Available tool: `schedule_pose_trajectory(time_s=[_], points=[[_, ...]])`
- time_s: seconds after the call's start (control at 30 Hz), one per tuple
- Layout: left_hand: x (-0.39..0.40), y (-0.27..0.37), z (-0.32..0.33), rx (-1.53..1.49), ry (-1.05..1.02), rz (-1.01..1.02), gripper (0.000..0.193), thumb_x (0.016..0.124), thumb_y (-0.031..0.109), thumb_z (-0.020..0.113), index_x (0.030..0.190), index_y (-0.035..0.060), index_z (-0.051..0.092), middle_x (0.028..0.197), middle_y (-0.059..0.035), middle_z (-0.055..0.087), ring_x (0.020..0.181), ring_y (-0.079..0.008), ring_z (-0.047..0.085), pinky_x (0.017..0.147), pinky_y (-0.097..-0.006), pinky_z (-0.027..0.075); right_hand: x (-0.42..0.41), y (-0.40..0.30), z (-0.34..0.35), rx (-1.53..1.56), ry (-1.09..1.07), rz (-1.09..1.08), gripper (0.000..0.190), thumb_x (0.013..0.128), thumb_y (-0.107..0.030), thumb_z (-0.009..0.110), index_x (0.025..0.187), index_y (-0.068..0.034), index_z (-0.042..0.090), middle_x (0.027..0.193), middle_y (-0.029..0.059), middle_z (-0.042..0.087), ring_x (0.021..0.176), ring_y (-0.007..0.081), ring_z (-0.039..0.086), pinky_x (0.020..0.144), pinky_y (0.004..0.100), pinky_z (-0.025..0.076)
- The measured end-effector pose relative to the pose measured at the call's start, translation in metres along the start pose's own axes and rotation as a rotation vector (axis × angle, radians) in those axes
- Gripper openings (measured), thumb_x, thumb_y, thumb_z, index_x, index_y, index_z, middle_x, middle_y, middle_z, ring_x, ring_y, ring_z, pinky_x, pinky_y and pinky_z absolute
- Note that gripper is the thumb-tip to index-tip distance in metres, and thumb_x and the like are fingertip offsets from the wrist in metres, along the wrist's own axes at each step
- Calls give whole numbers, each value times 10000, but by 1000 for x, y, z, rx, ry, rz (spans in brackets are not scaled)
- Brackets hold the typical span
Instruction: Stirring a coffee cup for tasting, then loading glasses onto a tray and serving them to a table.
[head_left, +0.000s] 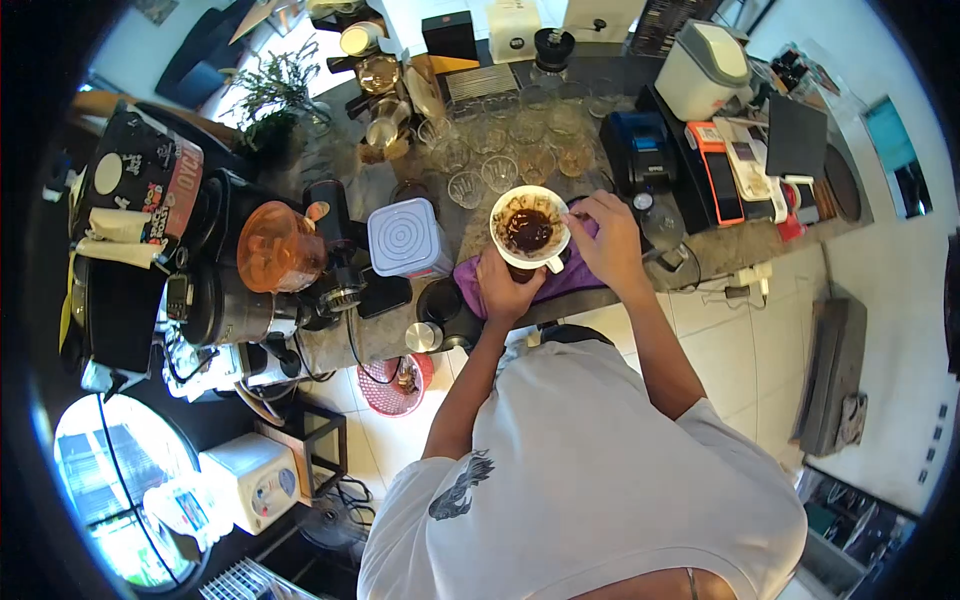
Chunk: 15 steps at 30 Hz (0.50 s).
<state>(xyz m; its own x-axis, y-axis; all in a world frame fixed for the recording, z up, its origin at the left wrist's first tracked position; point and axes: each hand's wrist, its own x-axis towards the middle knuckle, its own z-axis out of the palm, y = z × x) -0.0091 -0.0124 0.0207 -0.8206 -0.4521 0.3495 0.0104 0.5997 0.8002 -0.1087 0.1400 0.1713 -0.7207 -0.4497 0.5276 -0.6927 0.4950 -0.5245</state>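
A white coffee dripper (553, 256) holds dark, wet coffee grounds (528, 229), with some stuck to its inner wall. Beneath it shows part of a dark vessel, mostly hidden. My left hand (508, 283) grips that vessel from the near left side, its fingers partly covered by the dripper. With bent fingers, my right hand (606, 244) touches or pinches the dripper's right rim; whether it holds something small there is unclear. A purple cloth (564, 289) lies on the counter below both hands. Just left stands a square container with a bluish lid (406, 237).
Many clear drinking glasses (499, 172) stand beyond the dripper. A coffee grinder with an orange hopper (274, 247) is at left, a black printer (639, 150) and an orange card terminal (721, 180) at right. A pink basket (395, 386) sits on the floor below the counter's edge.
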Motion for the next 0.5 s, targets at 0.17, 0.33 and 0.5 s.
schedule_pose_trajectory(time_s=[0.17,0.33,0.5], points=[[-12,3,4,106,48,-9,734,719,272,841,1323,9,516,1244,-202,592,1196,-404,553,1022,-506,407,7,7,0,205,-65,41,140,859,-148,754,803,-56,663,759,62,601,760,280,609,718,400,446],[-24,7,16,90,129,-36,651,736,330,832,1270,36,605,1272,-221,601,1198,-438,538,1026,-518,395,18,22,-6,251,-246,-46,181,860,-162,753,774,-57,634,757,72,603,746,285,609,713,405,440],[-29,11,24,174,182,-98,651,736,341,828,1270,41,608,1275,-217,604,1204,-436,536,1032,-514,395,27,31,4,311,-230,-128,174,872,-160,741,788,-46,640,758,87,613,752,306,609,720,420,447]])
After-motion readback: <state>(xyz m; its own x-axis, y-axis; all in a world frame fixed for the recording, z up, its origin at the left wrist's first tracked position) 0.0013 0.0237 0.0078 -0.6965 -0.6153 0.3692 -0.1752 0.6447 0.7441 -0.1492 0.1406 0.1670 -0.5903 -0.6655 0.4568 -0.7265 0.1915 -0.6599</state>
